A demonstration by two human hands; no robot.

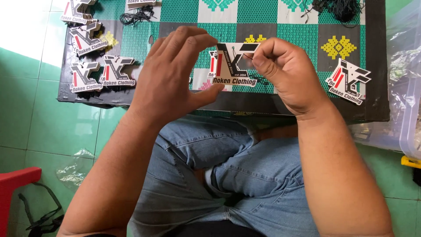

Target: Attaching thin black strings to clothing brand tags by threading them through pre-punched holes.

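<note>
Starting at the upper left of the frame, a batch of die-cut card tags [90, 66] lies on the desk [377, 66], which is covered in a green, grey and white checked cloth, with a small tangle of black string [137, 16] beside them near the top edge. My left hand [171, 74] comes next: its fingers [193, 37] are curved and pinch the left edge of one card tag [232, 66] between fingertips above and thumb below. That tag is held upright in the air just above the near edge of the desk, in the middle of the frame, with another tag lying on the cloth behind it. My right hand [285, 74] is curled at the tag's upper right corner, its thumb and forefinger pressed together there; a thin dark thread seems to show at that corner, but it is too fine for me to tell how it runs. To do this well, I judge that I should keep the left pinch firm but flat, so the card does not bend, and hold the corner steady and square to my eyes while the right fingers work close to the edge with small moves. Further right, a single tag [348, 81] lies tilted on the cloth, more black string [340, 8] sits at the top, and a clear plastic bin [410, 87] stands at the far right edge.
</note>
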